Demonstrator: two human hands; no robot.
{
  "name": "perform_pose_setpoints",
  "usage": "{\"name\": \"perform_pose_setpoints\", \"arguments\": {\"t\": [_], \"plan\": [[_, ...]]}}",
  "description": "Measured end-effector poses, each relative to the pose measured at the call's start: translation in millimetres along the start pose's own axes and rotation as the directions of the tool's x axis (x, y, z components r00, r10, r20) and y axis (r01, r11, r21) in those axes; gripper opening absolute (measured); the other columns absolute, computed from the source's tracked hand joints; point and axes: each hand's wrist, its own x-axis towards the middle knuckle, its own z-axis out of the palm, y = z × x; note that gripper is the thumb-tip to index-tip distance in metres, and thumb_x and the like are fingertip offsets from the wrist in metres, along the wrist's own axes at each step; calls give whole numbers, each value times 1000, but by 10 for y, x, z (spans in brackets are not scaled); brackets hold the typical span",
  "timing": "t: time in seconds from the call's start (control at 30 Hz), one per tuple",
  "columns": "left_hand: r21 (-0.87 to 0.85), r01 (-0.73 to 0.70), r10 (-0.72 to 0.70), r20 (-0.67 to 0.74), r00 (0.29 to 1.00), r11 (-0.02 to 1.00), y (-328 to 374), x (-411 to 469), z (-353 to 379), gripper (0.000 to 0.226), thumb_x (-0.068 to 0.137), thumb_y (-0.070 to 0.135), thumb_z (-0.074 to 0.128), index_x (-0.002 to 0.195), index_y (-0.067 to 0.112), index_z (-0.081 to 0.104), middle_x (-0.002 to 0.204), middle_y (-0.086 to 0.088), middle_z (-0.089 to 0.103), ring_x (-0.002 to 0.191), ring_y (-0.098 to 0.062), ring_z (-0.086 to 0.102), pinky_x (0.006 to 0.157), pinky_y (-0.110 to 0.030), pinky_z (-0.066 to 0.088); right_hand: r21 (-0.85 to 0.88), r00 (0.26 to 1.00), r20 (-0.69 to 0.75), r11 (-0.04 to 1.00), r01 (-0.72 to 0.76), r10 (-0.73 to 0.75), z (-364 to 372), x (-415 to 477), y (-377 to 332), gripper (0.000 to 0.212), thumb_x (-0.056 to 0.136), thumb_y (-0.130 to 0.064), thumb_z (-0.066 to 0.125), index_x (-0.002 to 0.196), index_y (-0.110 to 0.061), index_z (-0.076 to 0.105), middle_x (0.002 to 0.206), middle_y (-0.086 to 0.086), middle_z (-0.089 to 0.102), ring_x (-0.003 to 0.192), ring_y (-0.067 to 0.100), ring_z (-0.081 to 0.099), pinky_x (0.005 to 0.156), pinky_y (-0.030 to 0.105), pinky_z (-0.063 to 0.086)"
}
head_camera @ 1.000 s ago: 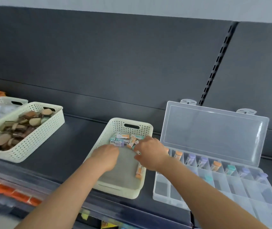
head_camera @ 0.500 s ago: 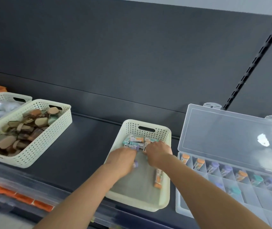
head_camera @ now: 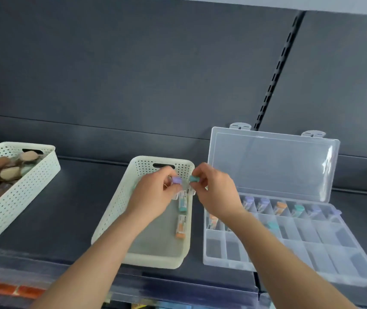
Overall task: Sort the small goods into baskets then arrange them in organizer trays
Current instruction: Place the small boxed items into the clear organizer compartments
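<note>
**Dark shelf (head_camera: 71, 208), two tubes held over the middle basket (head_camera: 113, 208)**

Grey back panel (head_camera: 133, 74) fills the upper view. Above the basket's far end, the left hand (head_camera: 153, 197) has its grip pinched on a purple-capped tube (head_camera: 176, 180), and the right hand (head_camera: 216, 192) pinches a teal-capped tube (head_camera: 193, 179). Only the caps show clearly; fingers hide most of both bodies. On the basket floor below lie a teal tube (head_camera: 182, 202) and an orange-capped tube (head_camera: 180, 227), end to end by the right wall. Just to the right stands the organizer tray (head_camera: 312, 275), its lid (head_camera: 272, 163) raised. The tubes in its back row are blurred, and the right forearm covers several compartments. The left basket (head_camera: 21, 192) of brownish rounded pieces is cut off by the frame edge. Orange shapes (head_camera: 10, 288) below the shelf are too blurred to name
</note>
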Motion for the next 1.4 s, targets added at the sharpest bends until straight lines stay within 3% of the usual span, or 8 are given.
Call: {"name": "perform_pose_setpoints", "arguments": {"t": [0.17, 0.3, 0.47, 0.63, 0.77, 0.93, 1.13, 1.4], "plan": [[-63, -112, 109, -50, 993, 992, 610, -88, 380, 15, 83, 15, 70, 80, 23, 58, 71, 14, 63, 58, -3, 57, 55, -27, 40, 97, 987, -155, 994, 50, -34, -570, -307, 449, 12, 83, -11, 69, 93, -12, 63, 82, -1, 65, 71, 19, 59, 65, 30, 50], [-42, -187, 185, -39, 982, 981, 1072, -201, 793, 15, 85, 12, 67, 88, 25, 60, 78, 16, 62, 67, -1, 61, 62, -25, 48, 84, 983, -185, 996, 30, -14, -978, -545, 936, 15, 77, -7, 73, 88, -13, 65, 80, -5, 61, 68, 14, 58, 65, 27, 48], [49, -252, 250, 42, 967, 967, 1492, -312, 1317, 7, 89, 18, 57, 83, 21, 58, 73, 2, 67, 67, -18, 61, 62, -37, 50, 9, 987, -151, 999, -48, 49, -1305, -835, 1441, 12, 78, -9, 71, 88, -15, 66, 79, -3, 65, 70, 15, 59, 67, 30, 51], [191, -295, 263, 173, 949, 936, 1743, -337, 1728, 10, 92, 16, 55, 85, 13, 62, 85, 7, 58, 75, -12, 52, 63, -26, 38, -57, 994, -74, 995, -85, 81, -1492, -1039, 1789, 12, 80, -10, 68, 92, -14, 68, 85, 0, 69, 76, 19, 62, 70, 31, 51], [309, -343, 278, 236, 931, 887, 1786, -309, 1919, 11, 93, 19, 55, 90, 16, 64, 94, 3, 61, 89, -14, 55, 73, -23, 38, -129, 996, -2, 988, -89, 89, -1479, -1101, 1965, 13, 83, -13, 64, 94, -14, 68, 89, -1, 70, 82, 20, 63, 73, 33, 51], [393, -365, 267, 283, 921, 844, 1747, -287, 2072, 10, 92, 23, 57, 92, 19, 66, 95, 3, 66, 88, -12, 55, 84, -27, 45, -154, 992, 57, 983, -101, 111, -1394, -1106, 2096, 14, 84, -15, 63, 96, -16, 69, 93, 2, 70, 84, 21, 64, 74, 37, 54], [460, -357, 240, 294, 925, 813, 1688, -267, 2117, 12, 92, 22, 58, 96, 22, 70, 98, 5, 67, 92, -14, 54, 77, -24, 35, -188, 984, 127, 977, -103, 128, -1284, -1080, 2132, 17, 86, -19, 63, 102, -19, 68, 98, 4, 69, 87, 22, 65, 76, 36, 55], [490, -359, 226, 310, 924, 795, 1641, -250, 2125, 10, 91, 23, 60, 96, 25, 68, 97, 5, 67, 94, -15, 53, 84, -30, 40, -230, 984, 148, 971, -67, 103, -1273, -1082, 2144, 17, 87, -23, 60, 102, -20, 67, 98, 3, 68, 85, 20, 63, 73, 33, 55]]}}
